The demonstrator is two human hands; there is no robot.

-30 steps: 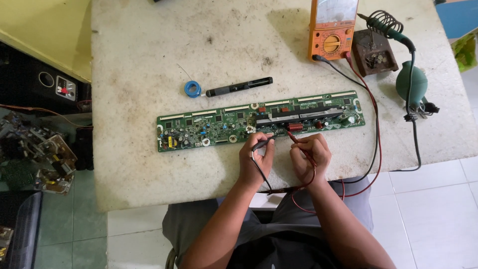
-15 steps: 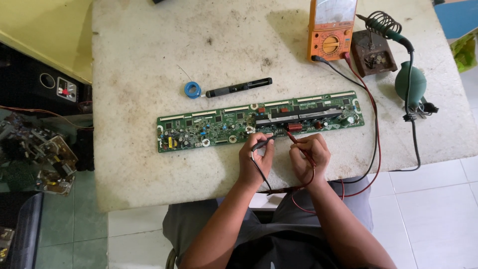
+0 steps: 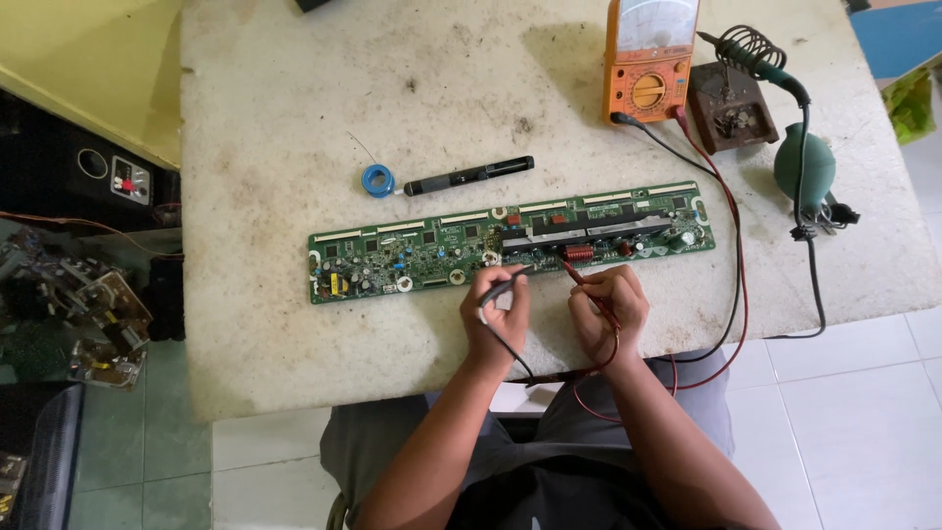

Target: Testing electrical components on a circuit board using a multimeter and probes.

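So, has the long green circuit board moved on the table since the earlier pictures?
No. The circuit board lies in the same place below the blue ring and black pen, with both hands at its near edge.

Electronics repair bench: analog multimeter (image 3: 650,61) and soldering iron stand (image 3: 728,106) beyond the hands, stripped electronics chassis (image 3: 83,314) far left.

arms: yours come in bare from 6 o'clock, no sleeves past the elbows | hands: left hand (image 3: 496,316) and right hand (image 3: 610,312) bare, no gloves or rings showing | clothes: dark top, grey shorts over your lap
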